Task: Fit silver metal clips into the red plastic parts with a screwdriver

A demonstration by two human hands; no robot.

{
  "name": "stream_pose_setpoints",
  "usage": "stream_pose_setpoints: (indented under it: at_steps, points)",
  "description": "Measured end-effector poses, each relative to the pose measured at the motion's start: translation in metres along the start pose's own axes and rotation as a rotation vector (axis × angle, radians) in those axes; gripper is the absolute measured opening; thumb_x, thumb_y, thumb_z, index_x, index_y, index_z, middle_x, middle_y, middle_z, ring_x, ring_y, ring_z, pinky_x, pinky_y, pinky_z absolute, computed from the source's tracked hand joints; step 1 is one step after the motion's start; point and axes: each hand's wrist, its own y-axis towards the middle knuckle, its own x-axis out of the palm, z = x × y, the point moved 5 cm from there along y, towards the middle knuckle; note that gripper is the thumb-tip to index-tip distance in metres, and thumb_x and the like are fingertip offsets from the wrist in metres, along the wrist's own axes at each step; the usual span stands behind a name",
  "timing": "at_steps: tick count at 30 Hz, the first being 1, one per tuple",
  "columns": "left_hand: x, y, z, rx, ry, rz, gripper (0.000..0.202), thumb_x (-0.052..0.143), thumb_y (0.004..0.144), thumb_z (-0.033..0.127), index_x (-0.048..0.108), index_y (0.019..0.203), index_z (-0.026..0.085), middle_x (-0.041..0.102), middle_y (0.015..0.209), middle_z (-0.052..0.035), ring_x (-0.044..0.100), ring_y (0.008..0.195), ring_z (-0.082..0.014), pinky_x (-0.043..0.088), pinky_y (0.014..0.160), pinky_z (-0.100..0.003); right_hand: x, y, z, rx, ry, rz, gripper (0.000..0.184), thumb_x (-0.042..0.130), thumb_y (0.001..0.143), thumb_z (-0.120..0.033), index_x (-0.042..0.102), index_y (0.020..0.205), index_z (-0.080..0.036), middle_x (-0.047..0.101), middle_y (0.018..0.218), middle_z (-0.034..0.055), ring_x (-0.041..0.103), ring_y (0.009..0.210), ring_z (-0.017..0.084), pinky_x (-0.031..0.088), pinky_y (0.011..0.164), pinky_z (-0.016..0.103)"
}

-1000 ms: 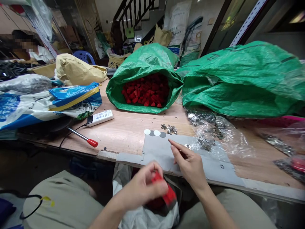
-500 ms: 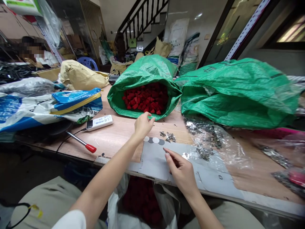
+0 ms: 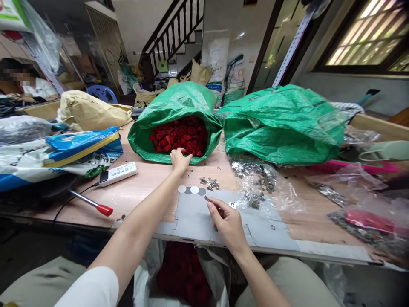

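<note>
My left hand (image 3: pixel 180 159) reaches to the mouth of an open green sack (image 3: pixel 174 106) full of small red plastic pieces (image 3: pixel 180 135); its fingers curl among the front pieces, and what they grip is hidden. My right hand (image 3: pixel 225 220) rests on a grey sheet (image 3: pixel 191 215) at the table's near edge, fingers pinched on a small metal part. Loose metal parts (image 3: pixel 209 183) lie just beyond it.
A second green sack (image 3: pixel 284 121) lies to the right, with clear plastic (image 3: pixel 265 185) holding metal parts before it. A white remote (image 3: pixel 117 173), a red-handled screwdriver (image 3: pixel 92 205) and a blue-white bag (image 3: pixel 60 151) sit left. A white bag (image 3: pixel 179 273) of red pieces hangs below the table. Another person sits far left.
My left hand left the bag below the table, dropped its red piece and stretched forward to the green sack's mouth. The right hand stayed on the grey sheet.
</note>
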Motion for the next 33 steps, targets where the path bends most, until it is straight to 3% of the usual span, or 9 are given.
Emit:
stream_pose_setpoints:
  at_steps: [3, 8, 13, 16, 19, 22, 24, 26, 33]
  points:
    - [0.001, -0.004, 0.003, 0.025, -0.025, -0.005, 0.051, 0.081, 0.072, 0.037, 0.065, 0.119, 0.023, 0.051, 0.134, -0.0166, 0.041, 0.131, -0.0356, 0.036, 0.106, -0.045, -0.004, 0.000, -0.005, -0.033, -0.011, 0.083, 0.042, 0.059, 0.089, -0.047, 0.074, 0.111, -0.016, 0.061, 0.067, 0.0029, 0.047, 0.050, 0.013, 0.039, 0.046, 0.026]
    - [0.003, -0.015, 0.012, 0.050, -0.140, -0.014, 0.013, 0.077, 0.077, 0.028, 0.069, 0.085, 0.021, 0.052, 0.135, -0.0148, 0.036, 0.135, -0.0371, 0.029, 0.109, -0.054, -0.042, 0.005, -0.014, -0.116, -0.042, 0.272, 0.041, 0.062, 0.087, -0.048, 0.070, 0.112, -0.016, 0.049, 0.064, -0.0023, 0.039, 0.050, 0.011, 0.034, 0.046, 0.024]
    - [-0.013, -0.025, 0.028, 0.073, -0.318, -0.035, 0.007, 0.062, 0.086, 0.024, 0.065, 0.084, 0.018, 0.057, 0.128, -0.0138, 0.045, 0.130, -0.0295, 0.038, 0.106, -0.046, -0.085, 0.014, -0.008, -0.078, -0.157, 0.470, 0.037, 0.062, 0.086, -0.050, 0.070, 0.096, -0.015, 0.062, 0.070, 0.0020, 0.053, 0.059, 0.015, 0.042, 0.055, 0.025]
    - [-0.034, -0.043, 0.037, 0.103, -0.438, -0.142, 0.014, 0.057, 0.088, 0.029, 0.062, 0.084, 0.017, 0.068, 0.099, -0.0079, 0.063, 0.097, -0.0208, 0.051, 0.087, -0.035, -0.072, 0.022, -0.009, -0.153, -0.309, 0.337, 0.031, 0.062, 0.087, -0.045, 0.072, 0.092, -0.017, 0.071, 0.082, 0.0066, 0.063, 0.073, 0.021, 0.048, 0.068, 0.029]
    - [-0.065, -0.086, 0.036, 0.148, -0.510, -0.244, 0.015, 0.062, 0.082, 0.033, 0.062, 0.081, 0.018, 0.066, 0.084, -0.0032, 0.064, 0.078, -0.0169, 0.053, 0.072, -0.029, -0.039, 0.030, -0.011, -0.250, -0.467, 0.144, 0.023, 0.057, 0.090, -0.035, 0.072, 0.091, -0.018, 0.074, 0.091, 0.0091, 0.067, 0.084, 0.025, 0.049, 0.077, 0.033]
    - [-0.093, -0.147, 0.027, 0.295, -0.430, -0.348, 0.009, 0.068, 0.073, 0.023, 0.061, 0.079, 0.020, 0.059, 0.099, -0.0039, 0.064, 0.087, -0.0175, 0.054, 0.075, -0.029, -0.012, 0.040, -0.012, -0.227, -0.667, 0.065, 0.020, 0.053, 0.091, -0.026, 0.072, 0.089, -0.019, 0.074, 0.092, 0.0087, 0.068, 0.086, 0.025, 0.047, 0.075, 0.032]
    - [-0.100, -0.185, 0.017, 0.373, -0.330, -0.483, 0.011, 0.065, 0.073, 0.016, 0.063, 0.082, 0.022, 0.055, 0.105, -0.0038, 0.064, 0.086, -0.0167, 0.054, 0.081, -0.032, -0.002, 0.049, -0.013, -0.183, -0.823, 0.067, 0.019, 0.054, 0.092, -0.027, 0.072, 0.090, -0.019, 0.073, 0.093, 0.0086, 0.068, 0.084, 0.024, 0.045, 0.070, 0.030]
    - [-0.103, -0.210, 0.007, 0.415, -0.287, -0.588, 0.012, 0.061, 0.077, 0.012, 0.063, 0.082, 0.023, 0.055, 0.109, -0.0050, 0.063, 0.104, -0.0208, 0.052, 0.092, -0.034, 0.003, 0.058, -0.016, -0.152, -0.953, 0.070, 0.019, 0.056, 0.092, -0.029, 0.072, 0.089, -0.019, 0.073, 0.095, 0.0088, 0.068, 0.082, 0.023, 0.043, 0.067, 0.030]
    - [-0.109, -0.229, -0.009, 0.398, -0.245, -0.636, 0.017, 0.044, 0.094, 0.014, 0.056, 0.097, 0.025, 0.044, 0.143, -0.0074, 0.040, 0.141, -0.0224, 0.041, 0.112, -0.040, 0.007, 0.071, -0.014, -0.115, -1.062, 0.049, 0.024, 0.053, 0.092, -0.028, 0.073, 0.084, -0.019, 0.074, 0.093, 0.0094, 0.067, 0.079, 0.022, 0.038, 0.063, 0.029]
